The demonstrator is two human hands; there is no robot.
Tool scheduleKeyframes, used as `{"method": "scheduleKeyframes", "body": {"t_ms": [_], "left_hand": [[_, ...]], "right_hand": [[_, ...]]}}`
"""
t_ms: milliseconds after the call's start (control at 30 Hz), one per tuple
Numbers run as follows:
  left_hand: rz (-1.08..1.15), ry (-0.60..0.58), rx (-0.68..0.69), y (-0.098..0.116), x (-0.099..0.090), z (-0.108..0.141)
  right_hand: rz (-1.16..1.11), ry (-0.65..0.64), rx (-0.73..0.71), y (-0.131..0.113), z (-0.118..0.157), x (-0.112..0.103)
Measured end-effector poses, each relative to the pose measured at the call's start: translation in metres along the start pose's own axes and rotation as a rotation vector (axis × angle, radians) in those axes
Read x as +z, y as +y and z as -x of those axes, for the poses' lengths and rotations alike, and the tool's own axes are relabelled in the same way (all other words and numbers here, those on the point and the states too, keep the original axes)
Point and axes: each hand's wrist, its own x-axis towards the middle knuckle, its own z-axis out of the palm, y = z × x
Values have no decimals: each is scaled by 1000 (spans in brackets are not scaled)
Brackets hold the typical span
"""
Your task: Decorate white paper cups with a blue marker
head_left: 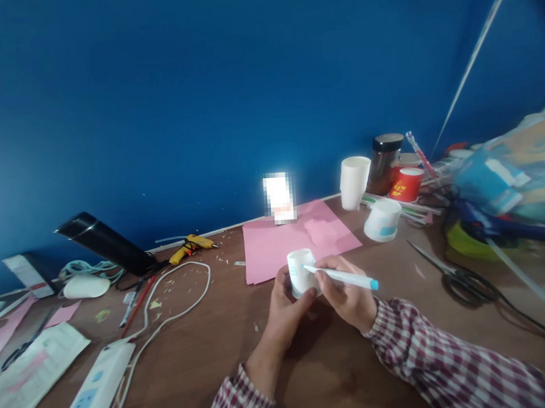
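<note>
My left hand (285,310) is wrapped round the lower part of a white paper cup (299,264), which has small blue marks drawn on its side. In my right hand (348,294) is a marker pen (349,277) with a white barrel and a light blue end. Its tip meets the cup's side or is very close to it; I cannot tell which. Just behind the cup lie pink paper sheets (279,243). To the right, another white cup with a blue band (383,221) rests upside down on the table.
Scissors (468,285) lie at right, near a tall white cup (356,181), a red cup (406,185) and a dark jar (386,158). Plastic bags crowd the far right. At left are a yellow glue gun (190,248), a black bottle (105,243) and a power strip (97,387) with its cord.
</note>
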Motion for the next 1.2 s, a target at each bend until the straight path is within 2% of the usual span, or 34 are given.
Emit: {"method": "scheduleKeyframes", "body": {"t_ms": [567, 867, 1200], "left_hand": [[-62, -8, -3, 2, 0, 1], [-67, 23, -20, 4, 1, 0], [-86, 10, 13, -2, 0, -2]], "right_hand": [[-9, 3, 9, -1, -1, 0], [-44, 19, 63, -2, -1, -1], [-49, 5, 56, -1, 0, 0]]}}
